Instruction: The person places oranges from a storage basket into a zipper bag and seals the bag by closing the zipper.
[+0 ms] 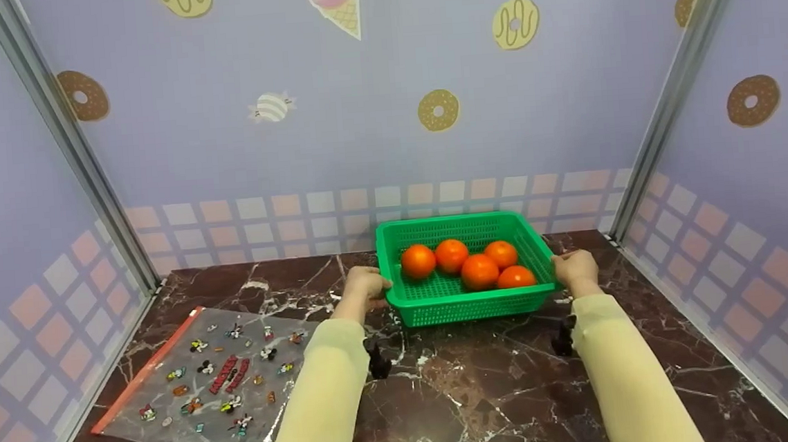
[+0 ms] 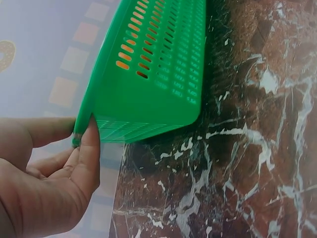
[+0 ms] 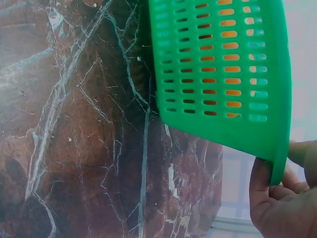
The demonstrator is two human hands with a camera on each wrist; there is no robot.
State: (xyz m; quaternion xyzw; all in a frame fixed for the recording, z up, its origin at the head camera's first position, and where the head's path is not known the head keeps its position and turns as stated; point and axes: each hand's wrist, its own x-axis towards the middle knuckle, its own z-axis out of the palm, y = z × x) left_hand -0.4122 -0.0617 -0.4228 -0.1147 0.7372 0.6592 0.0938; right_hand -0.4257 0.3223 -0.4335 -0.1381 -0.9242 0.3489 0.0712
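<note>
A green plastic basket (image 1: 473, 307) with slotted sides stands near the back of the marble-patterned table, several orange fruits (image 1: 479, 272) inside it. My left hand (image 1: 365, 287) pinches the basket's rim at its left side; the left wrist view shows thumb and fingers (image 2: 89, 153) on either side of that rim. At the opposite side, my right hand (image 1: 576, 271) grips the rim too, its fingers (image 3: 261, 183) curled at the edge in the right wrist view. Orange shows through the slots of the basket wall (image 3: 213, 64).
A clear zip bag (image 1: 238, 377) with a red-orange zip edge and small cartoon prints lies flat on the table's left. Patterned lilac wall panels (image 1: 375, 146) enclose the back and both sides. Dark marbled tabletop (image 1: 441, 398) lies in front of the basket.
</note>
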